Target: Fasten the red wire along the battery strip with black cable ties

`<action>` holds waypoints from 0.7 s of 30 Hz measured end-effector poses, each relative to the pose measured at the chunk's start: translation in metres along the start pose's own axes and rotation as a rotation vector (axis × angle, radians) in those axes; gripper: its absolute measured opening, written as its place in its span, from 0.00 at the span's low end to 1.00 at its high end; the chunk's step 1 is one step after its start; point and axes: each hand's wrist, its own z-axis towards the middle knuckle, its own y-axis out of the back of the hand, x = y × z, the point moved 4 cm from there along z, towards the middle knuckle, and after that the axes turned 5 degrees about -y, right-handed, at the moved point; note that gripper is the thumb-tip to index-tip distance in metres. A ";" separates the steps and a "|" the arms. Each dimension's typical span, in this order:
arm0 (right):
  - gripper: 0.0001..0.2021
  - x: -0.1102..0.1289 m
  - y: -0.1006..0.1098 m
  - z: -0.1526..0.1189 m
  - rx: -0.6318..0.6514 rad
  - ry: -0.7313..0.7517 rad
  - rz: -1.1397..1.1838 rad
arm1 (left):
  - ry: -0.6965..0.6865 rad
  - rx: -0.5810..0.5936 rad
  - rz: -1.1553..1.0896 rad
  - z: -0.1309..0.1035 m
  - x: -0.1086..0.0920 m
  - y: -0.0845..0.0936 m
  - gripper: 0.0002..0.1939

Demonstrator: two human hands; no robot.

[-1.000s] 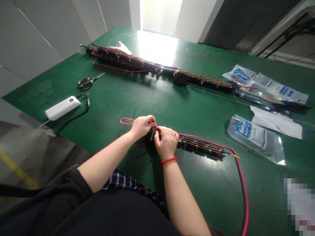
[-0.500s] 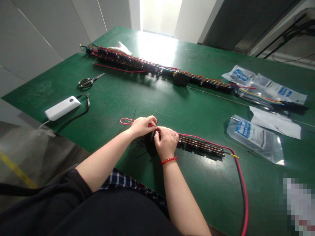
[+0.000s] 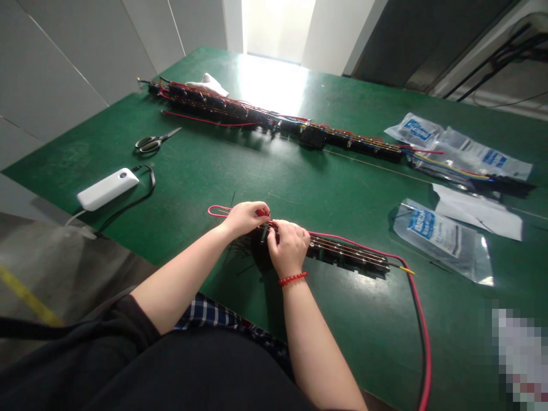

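A long black strip assembly (image 3: pixel 349 254) with thin copper-coloured wires along its top lies on the table in front of me. My right hand (image 3: pixel 290 245), wearing a red bead bracelet, is closed over its left part, thumb on the near side. My left hand (image 3: pixel 246 219) is beside it, finger and thumb pinched above the strip; what is between them is too small to make out. A red cable (image 3: pixel 342 237) runs along the strip's far side and loops out beyond my left hand. Thin black strands (image 3: pixel 244 254), like cable ties, lie under my left wrist.
Across the back stretches a longer wired black assembly (image 3: pixel 240 111). Scissors (image 3: pixel 154 142) and a white box-shaped device (image 3: pixel 108 189) with a black cord are on the left. Clear plastic bags (image 3: pixel 445 242) and white paper (image 3: pixel 479 212) lie on the right of the green table (image 3: pixel 205 171).
My left fingertips have shifted slightly left, a little apart from my right hand. A thin dark piece that stuck up by them shows less now. My right hand stays on the strip.
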 end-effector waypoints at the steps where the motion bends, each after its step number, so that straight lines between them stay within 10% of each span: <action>1: 0.12 0.000 0.000 0.000 0.002 -0.001 0.003 | -0.004 -0.009 -0.008 0.000 -0.001 0.001 0.03; 21: 0.12 0.001 0.001 0.000 0.030 -0.006 0.001 | 0.032 -0.061 0.006 -0.001 0.000 -0.003 0.05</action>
